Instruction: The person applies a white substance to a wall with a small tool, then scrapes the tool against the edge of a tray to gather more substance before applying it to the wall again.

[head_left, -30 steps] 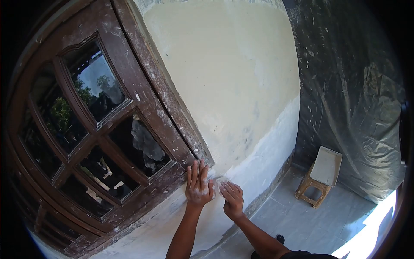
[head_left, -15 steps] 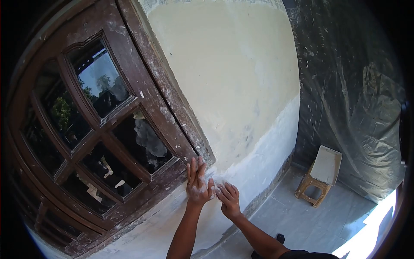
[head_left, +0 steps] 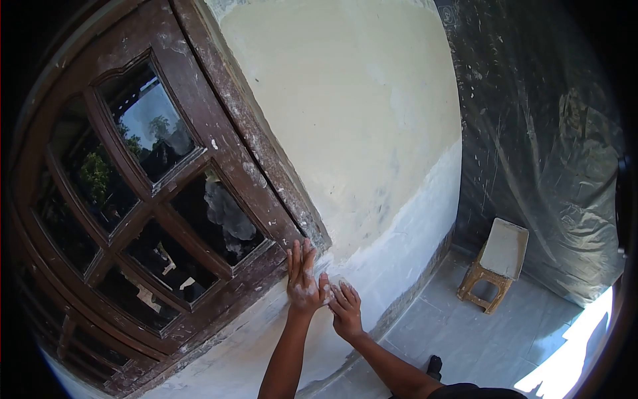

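My left hand (head_left: 304,282), whitened with powder or paste, lies with its fingers stretched upward at the lower corner of the brown window frame (head_left: 262,156). Its thumb points toward the wall. Just right of that thumb, my right hand (head_left: 346,312) rests against the white lower part of the wall (head_left: 415,226), fingers extended and slightly bent, with white on the fingertips. The two hands nearly touch. I can make out no tool in either; the surface under the palms is hidden. Above them the wall is cream coloured (head_left: 345,120).
A small brown stool (head_left: 475,287) stands on the grey tiled floor (head_left: 425,326), with a pale, whitish tray (head_left: 506,249) on it. Dark plastic sheeting (head_left: 531,153) hangs at the right. Glass panes (head_left: 149,123) fill the window. A dark-clad foot (head_left: 434,366) shows below.
My right hand has shifted slightly left and down, closer to the left thumb. The left hand stays nearly in place. The view has moved a little, and more of the foot shows.
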A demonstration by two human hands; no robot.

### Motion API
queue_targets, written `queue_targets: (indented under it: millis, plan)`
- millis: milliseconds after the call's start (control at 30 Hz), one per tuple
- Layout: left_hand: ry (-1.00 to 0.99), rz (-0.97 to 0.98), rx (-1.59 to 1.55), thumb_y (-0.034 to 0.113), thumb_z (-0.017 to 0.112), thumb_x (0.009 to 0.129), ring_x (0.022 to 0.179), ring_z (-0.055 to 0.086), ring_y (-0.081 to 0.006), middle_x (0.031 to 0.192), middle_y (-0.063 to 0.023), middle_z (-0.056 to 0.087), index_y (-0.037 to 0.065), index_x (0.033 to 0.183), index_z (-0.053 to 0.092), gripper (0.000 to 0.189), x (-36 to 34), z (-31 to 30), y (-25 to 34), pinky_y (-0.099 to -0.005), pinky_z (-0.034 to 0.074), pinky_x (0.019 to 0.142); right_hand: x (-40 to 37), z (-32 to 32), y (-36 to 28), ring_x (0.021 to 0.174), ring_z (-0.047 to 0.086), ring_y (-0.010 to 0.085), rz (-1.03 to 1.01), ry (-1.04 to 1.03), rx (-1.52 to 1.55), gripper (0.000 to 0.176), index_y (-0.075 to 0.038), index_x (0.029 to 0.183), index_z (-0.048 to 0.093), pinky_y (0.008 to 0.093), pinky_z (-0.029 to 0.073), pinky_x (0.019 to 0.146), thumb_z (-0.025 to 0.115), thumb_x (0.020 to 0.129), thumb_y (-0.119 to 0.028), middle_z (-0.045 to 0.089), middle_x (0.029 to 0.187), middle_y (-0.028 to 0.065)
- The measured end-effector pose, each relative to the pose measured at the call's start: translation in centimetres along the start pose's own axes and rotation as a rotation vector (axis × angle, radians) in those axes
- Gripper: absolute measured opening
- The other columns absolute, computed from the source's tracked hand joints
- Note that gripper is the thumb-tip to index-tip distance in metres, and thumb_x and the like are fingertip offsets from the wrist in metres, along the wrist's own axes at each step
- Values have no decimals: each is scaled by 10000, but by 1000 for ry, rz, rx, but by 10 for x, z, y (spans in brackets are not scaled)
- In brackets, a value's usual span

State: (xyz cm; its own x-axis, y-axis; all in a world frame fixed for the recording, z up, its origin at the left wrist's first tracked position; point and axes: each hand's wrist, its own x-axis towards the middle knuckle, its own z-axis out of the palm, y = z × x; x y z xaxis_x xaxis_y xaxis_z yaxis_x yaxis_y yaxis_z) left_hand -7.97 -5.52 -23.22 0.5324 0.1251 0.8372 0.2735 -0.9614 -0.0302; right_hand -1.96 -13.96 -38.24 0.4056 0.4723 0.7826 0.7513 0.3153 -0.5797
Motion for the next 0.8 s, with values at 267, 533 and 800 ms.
queue_targets:
  millis: [267, 533, 800]
  plan:
    - [11, 11, 47, 220, 463, 984, 1418, 374, -546, 1487, -319, 470, -57, 1399, 418, 501, 4, 2, 3, -648, 257, 1168, 125, -59, 32, 1356, 504, 377, 37, 407, -65, 524, -88, 1332, 660, 493, 350, 1125, 598, 844, 92, 652, 1350, 126]
    - [5, 8, 41, 201, 473, 970, 1410, 386, -543, 1488, -314, 472, -44, 1406, 417, 503, 4, 3, 0, -644, 257, 1171, 75, -16, 27, 1384, 468, 384, 4, 207, -93, 451, -111, 1329, 653, 524, 308, 1154, 638, 886, -23, 586, 1423, 151]
    - [-20, 14, 34, 190, 484, 960, 1410, 387, -538, 1493, -313, 468, -41, 1402, 420, 504, 1, 4, 2, -644, 258, 1172, 80, -57, 10, 1284, 588, 344, 5, 201, -19, 435, -80, 1247, 700, 481, 388, 1097, 628, 842, 60, 684, 1296, 130]
